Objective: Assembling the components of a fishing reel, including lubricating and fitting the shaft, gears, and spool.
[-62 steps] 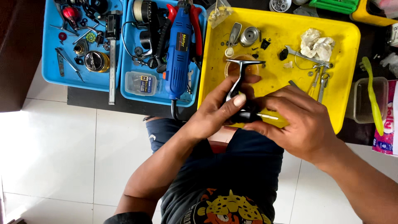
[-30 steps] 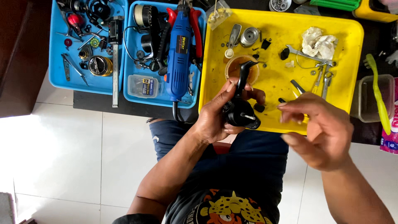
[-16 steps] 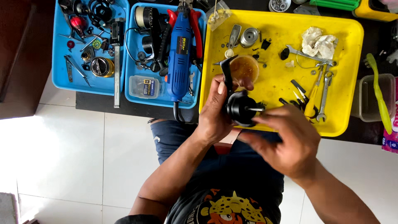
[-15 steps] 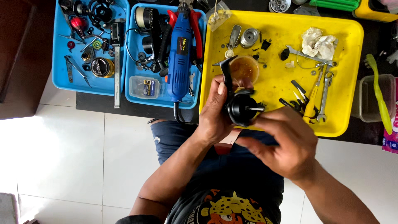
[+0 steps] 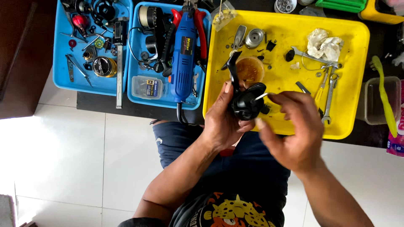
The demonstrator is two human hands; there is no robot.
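My left hand (image 5: 222, 120) grips a black fishing reel body (image 5: 247, 102) over the near edge of the yellow tray (image 5: 353, 126). The reel's stem points up toward a small amber cup (image 5: 250, 69) of grease. A thin metal shaft (image 5: 261, 96) sticks out of the reel toward my right hand (image 5: 293, 126), whose fingertips are at the shaft's end; whether they pinch it is unclear.
The yellow tray holds wrenches (image 5: 329, 90), a crumpled tissue (image 5: 322, 43), a metal spool part (image 5: 253, 38) and small screws. Two blue trays (image 5: 63, 84) at left hold a blue rotary tool (image 5: 184, 59), reel parts and small tools. A clear box (image 5: 370, 105) with a green brush (image 5: 385, 96) stands right.
The reel stays in my left hand and has turned, its stem now tilted up-left. My right hand went away, came back over the reel, and now sits at its right side by the shaft.
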